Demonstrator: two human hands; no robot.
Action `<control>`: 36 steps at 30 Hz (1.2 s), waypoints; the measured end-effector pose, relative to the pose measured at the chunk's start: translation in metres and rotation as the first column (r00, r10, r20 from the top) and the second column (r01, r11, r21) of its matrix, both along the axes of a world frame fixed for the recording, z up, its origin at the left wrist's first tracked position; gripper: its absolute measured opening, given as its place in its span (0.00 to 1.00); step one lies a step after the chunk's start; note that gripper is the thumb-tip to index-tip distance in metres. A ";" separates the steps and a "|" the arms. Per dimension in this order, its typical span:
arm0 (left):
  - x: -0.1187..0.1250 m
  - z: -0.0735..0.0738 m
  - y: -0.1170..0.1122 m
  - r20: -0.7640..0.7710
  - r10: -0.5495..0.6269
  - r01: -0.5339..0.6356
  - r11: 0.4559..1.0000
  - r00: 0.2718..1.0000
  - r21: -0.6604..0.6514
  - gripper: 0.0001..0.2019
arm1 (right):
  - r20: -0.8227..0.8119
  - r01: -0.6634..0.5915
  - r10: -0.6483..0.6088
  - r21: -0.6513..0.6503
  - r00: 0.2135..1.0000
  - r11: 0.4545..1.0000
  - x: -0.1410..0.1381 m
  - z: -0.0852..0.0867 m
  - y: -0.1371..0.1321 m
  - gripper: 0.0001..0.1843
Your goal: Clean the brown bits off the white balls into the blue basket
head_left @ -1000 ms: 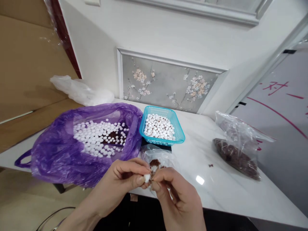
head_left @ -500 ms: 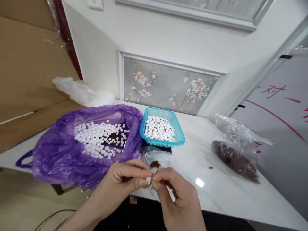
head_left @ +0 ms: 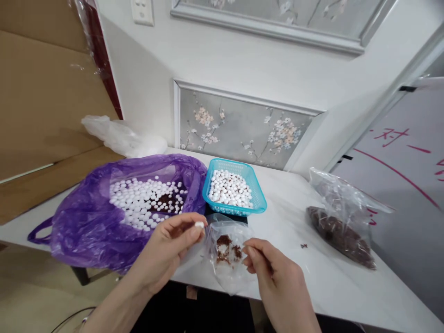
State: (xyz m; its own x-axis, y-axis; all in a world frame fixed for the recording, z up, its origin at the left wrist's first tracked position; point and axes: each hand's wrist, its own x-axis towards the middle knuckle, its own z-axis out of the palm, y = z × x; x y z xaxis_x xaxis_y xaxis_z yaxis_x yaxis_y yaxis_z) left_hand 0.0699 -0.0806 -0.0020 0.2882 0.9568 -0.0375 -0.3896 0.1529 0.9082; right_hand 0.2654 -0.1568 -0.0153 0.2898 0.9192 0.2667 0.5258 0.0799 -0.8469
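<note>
Basket [head_left: 229,210] and purple bag [head_left: 85,217] hold balls [head_left: 229,187]; left grip [head_left: 173,245] pinches one, right grip [head_left: 279,275] unclear.

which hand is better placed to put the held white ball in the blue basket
Left, probably: the left hand pinches that white ball near the blue basket's front-left corner. The right hand, by the clear bag, shows no ball.

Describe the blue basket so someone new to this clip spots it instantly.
On the white table, find the big purple bag at left. Immediately right of it sits the blue basket, holding small white pieces. Unlike that floppy bag, it has stiff-looking, perforated walls.
</note>
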 end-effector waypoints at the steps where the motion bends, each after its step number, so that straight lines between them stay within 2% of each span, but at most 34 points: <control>1: 0.000 0.004 0.005 -0.024 0.065 -0.064 0.997 0.998 0.035 0.08 | 0.066 -0.027 0.027 0.004 0.997 1.000 -0.001 -0.002 0.001 0.12; 4: 0.004 0.020 0.025 -0.104 0.231 -0.208 0.959 0.967 0.193 0.07 | 0.335 -0.119 0.128 -0.047 0.933 0.992 -0.011 -0.007 0.011 0.16; 6: 0.010 0.035 0.041 -0.217 0.337 -0.241 0.896 0.916 0.374 0.09 | 0.492 -0.134 0.177 -0.122 0.853 0.984 -0.021 -0.010 0.020 0.16; 8: 0.017 0.050 0.059 -0.351 0.413 -0.177 0.821 0.840 0.542 0.13 | 0.556 -0.133 0.204 -0.166 0.806 0.977 -0.029 -0.013 0.031 0.15; 9: 0.020 0.056 0.069 -0.400 0.414 -0.125 0.807 0.817 0.578 0.15 | 0.571 -0.131 0.208 -0.173 0.794 0.976 -0.033 -0.015 0.036 0.15; 12: 0.019 0.068 0.091 -0.506 0.356 0.011 0.809 0.786 0.587 0.23 | 0.610 -0.127 0.215 -0.185 0.763 0.974 -0.039 -0.019 0.045 0.18; 14: 0.008 0.069 0.099 -0.569 0.348 0.073 0.805 0.745 0.589 0.25 | 0.628 -0.122 0.216 -0.189 0.748 0.974 -0.041 -0.020 0.046 0.18; 18: -0.033 0.061 0.093 -0.714 0.404 0.170 0.793 0.572 0.585 0.18 | 0.638 -0.096 0.198 -0.192 0.744 0.977 -0.040 -0.023 0.044 0.16; 21: -0.061 0.045 0.079 -0.834 0.366 0.298 0.811 0.413 0.503 0.10 | 0.632 -0.070 0.188 -0.207 0.752 0.976 -0.039 -0.024 0.042 0.16; 24: -0.075 0.024 0.066 -0.904 0.317 0.393 0.822 0.287 0.413 0.09 | 0.618 -0.061 0.194 -0.229 0.762 0.972 -0.039 -0.025 0.041 0.15; 27: -0.079 0.002 0.060 -0.928 0.326 0.414 0.831 0.179 0.372 0.12 | 0.595 -0.081 0.213 -0.242 0.775 0.967 -0.037 -0.025 0.039 0.16; 31: -0.081 -0.017 0.064 -0.938 0.339 0.427 0.840 0.067 0.334 0.16 | 0.556 -0.111 0.222 -0.226 0.801 0.968 -0.031 -0.023 0.032 0.17; 36: -0.082 -0.024 0.073 -0.944 0.331 0.442 0.846 0.006 0.299 0.15 | 0.337 -0.216 0.229 -0.077 0.913 0.973 -0.022 -0.022 0.024 0.17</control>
State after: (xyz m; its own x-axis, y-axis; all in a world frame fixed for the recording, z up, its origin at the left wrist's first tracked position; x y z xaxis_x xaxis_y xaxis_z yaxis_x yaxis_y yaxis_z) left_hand -0.0118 -0.0075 -0.0258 0.3911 0.9202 0.0195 0.8800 -0.3800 0.2851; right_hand 0.2432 -0.1332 -0.0369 -0.0260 0.9603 0.2776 0.7559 0.2007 -0.6232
